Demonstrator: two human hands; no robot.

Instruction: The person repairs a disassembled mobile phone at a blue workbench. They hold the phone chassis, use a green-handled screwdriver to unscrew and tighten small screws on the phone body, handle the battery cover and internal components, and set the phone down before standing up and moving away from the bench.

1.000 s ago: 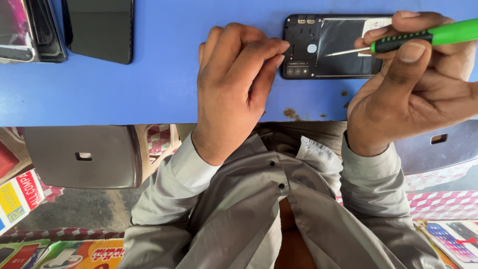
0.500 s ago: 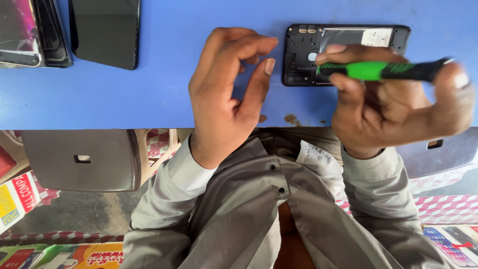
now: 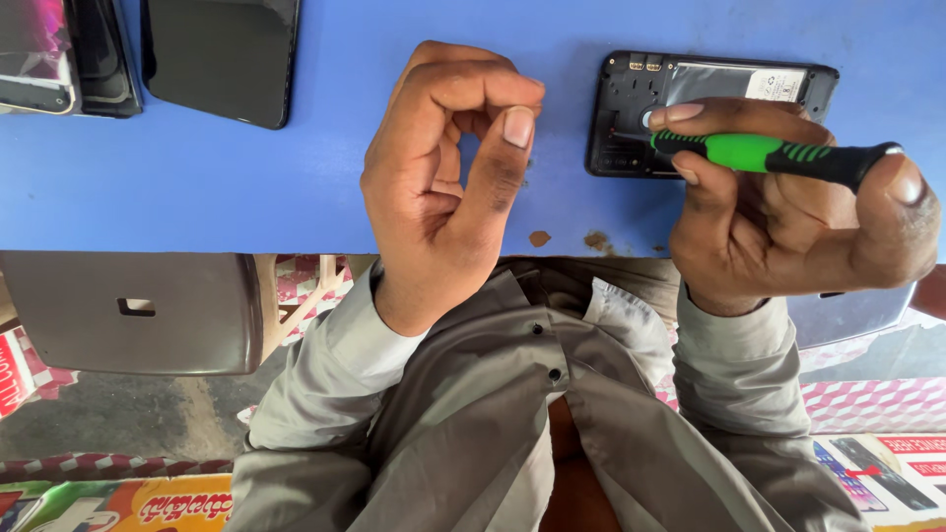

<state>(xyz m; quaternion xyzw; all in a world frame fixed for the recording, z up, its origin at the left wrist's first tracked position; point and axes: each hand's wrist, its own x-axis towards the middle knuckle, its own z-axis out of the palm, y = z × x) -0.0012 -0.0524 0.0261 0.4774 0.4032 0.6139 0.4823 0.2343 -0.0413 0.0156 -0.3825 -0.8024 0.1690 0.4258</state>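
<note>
Head view: right hand (image 3: 798, 212) grip clamped on a green-and-black screwdriver (image 3: 774, 155), tip on the opened phone (image 3: 709, 108) lying at 1 o'clock on the blue table (image 3: 246, 187). Left hand (image 3: 443, 167) at 12 o'clock, thumb and forefinger pinched nearly together, nothing visible between them. Dark phone (image 3: 222, 54) at 10 o'clock.

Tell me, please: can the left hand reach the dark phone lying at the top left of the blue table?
Probably yes. The left hand is raised over the blue table with curled fingers that seem empty, and only bare tabletop lies between it and the dark phone. The right hand is occupied with the green screwdriver.
</note>
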